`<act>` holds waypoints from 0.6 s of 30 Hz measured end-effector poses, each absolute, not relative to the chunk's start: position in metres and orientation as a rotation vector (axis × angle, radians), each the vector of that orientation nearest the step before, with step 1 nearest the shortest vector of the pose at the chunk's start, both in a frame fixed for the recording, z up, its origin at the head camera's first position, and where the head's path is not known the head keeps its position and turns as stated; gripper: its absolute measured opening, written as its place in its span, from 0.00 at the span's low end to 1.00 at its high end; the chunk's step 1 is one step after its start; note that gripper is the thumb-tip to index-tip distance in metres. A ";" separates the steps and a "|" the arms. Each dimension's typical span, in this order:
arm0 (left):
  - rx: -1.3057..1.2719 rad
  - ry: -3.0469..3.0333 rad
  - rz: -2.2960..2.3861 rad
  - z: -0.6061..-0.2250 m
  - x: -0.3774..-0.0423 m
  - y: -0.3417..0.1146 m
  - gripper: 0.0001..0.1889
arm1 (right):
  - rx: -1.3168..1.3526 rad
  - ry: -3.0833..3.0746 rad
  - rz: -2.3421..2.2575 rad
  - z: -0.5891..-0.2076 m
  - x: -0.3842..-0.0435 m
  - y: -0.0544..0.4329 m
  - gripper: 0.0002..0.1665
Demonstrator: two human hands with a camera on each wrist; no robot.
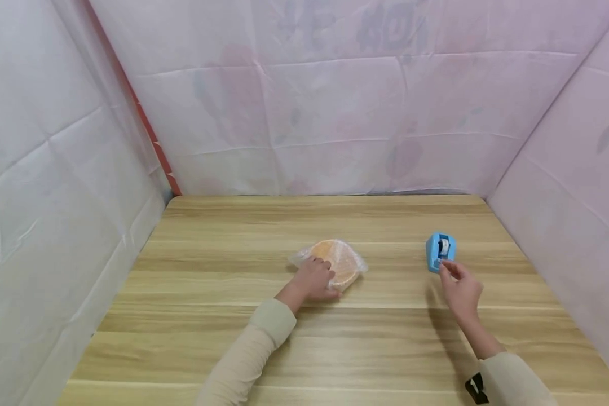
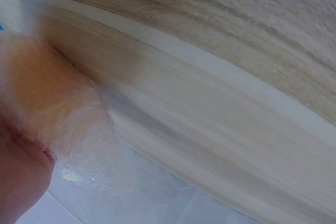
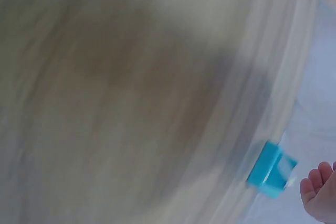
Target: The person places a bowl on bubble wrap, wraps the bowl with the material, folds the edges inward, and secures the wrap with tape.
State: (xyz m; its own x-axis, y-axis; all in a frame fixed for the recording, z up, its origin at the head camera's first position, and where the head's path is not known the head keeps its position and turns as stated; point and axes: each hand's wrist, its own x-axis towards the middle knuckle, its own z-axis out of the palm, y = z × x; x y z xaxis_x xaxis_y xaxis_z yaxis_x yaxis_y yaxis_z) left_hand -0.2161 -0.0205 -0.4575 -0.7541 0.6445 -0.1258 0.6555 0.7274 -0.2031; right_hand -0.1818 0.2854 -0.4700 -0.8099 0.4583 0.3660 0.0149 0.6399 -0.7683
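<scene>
While L hand [image 1: 316,279] presses wrapped disc [image 1: 342,259], R hand [image 1: 463,288] pinches tape [image 1: 439,261] nr loaded disp. [image 1: 432,255]

So from where I'm standing, the wrapped package [image 1: 346,258] sits around mid-counter [image 1: 370,344], with the left grip [image 1: 314,279] resting on its near-left side. Off to the right, well apart but roughly level with it, there's a tape dispenser [image 1: 431,256] with a tape roll [image 1: 444,248] in it. The right grip [image 1: 462,287] is at the dispenser's near end, pinching the tape there. Sheets hang behind [image 1: 330,124] the counter and down both sides.
</scene>
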 end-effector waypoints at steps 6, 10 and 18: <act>1.080 2.880 -0.382 -0.456 -0.216 -0.020 0.29 | -0.461 -2.365 1.060 -0.478 -0.184 0.305 0.12; 1.081 2.884 -0.376 -0.455 -0.215 -0.019 0.29 | -0.505 -2.387 1.090 -0.482 -0.185 0.310 0.13; 1.075 2.900 -0.368 -0.456 -0.215 -0.019 0.28 | -0.757 -2.469 1.335 -0.481 -0.189 0.314 0.22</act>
State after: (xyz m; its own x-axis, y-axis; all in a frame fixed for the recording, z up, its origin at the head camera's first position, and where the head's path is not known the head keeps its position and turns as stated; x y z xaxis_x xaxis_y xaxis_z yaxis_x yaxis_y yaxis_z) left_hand -0.2154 -0.0193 -0.4563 -0.7613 0.6395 -0.1069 0.6460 0.7338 -0.2105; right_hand -0.1894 0.3145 -0.4814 -0.8390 0.5428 -0.0388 0.3297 0.4503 -0.8298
